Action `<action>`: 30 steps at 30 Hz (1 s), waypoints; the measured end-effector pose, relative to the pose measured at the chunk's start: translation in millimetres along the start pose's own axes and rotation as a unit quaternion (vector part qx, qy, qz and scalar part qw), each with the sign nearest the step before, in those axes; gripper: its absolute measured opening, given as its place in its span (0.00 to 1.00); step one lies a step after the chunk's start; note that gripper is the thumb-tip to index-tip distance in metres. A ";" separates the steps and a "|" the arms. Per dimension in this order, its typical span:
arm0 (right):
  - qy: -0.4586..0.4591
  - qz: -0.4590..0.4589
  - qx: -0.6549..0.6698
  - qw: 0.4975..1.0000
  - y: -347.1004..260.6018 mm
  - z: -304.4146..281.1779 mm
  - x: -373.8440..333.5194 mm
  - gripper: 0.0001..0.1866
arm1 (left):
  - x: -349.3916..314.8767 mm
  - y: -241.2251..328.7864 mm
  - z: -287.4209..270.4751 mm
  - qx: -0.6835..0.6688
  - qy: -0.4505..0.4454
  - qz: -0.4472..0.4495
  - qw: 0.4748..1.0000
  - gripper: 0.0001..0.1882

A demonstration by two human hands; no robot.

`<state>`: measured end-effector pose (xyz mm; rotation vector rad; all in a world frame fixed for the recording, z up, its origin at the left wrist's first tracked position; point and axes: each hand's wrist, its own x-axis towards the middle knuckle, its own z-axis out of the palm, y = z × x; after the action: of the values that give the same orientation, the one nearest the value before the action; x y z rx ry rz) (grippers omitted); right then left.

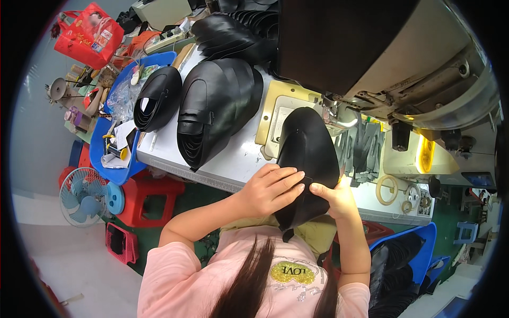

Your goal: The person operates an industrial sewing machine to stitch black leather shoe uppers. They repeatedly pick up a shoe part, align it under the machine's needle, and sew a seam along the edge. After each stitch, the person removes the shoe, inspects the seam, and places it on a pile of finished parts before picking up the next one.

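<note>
Black shoe upper (305,143) in both hands, in front of the person's chest and reaching over the near edge of the white worktable (233,163). The left hand (274,186) holds its left side, fingers pressed together and curled across the face, tips near the middle; the thumb is hidden. The right hand (339,199) pinches its lower right edge, thumb flat on the face, the other fingers mostly out of sight behind. Most of the upper extends beyond the hands. Its long axis runs away from the body, tilted slightly right at the far end; the broad rounded end points toward the sewing machine (379,87), the narrower end toward the lap. Just past it sits the cream machine bed (264,127); to the left, a stack of black uppers (220,106); farther left, a blue tray (108,170).
</note>
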<state>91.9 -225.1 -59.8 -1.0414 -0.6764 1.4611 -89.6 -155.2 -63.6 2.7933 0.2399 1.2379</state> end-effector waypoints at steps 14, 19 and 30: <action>-0.015 0.011 -0.016 1.000 -2.6 -4.5 -0.4 0.22 | -0.8 -0.4 -0.1 -0.014 0.010 -0.002 1.000 0.10; -0.006 0.017 -0.038 0.999 -8.2 1.5 0.2 0.23 | -1.9 3.2 -0.1 -0.005 0.012 -0.006 1.000 0.10; -0.023 0.060 0.084 0.994 -10.3 14.1 18.2 0.20 | 2.9 -8.8 -5.7 -0.002 0.043 0.004 0.999 0.13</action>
<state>85.2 -203.5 -48.7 -0.9327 -0.5214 1.6213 -92.9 -146.0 -58.8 2.7449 0.2312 1.3603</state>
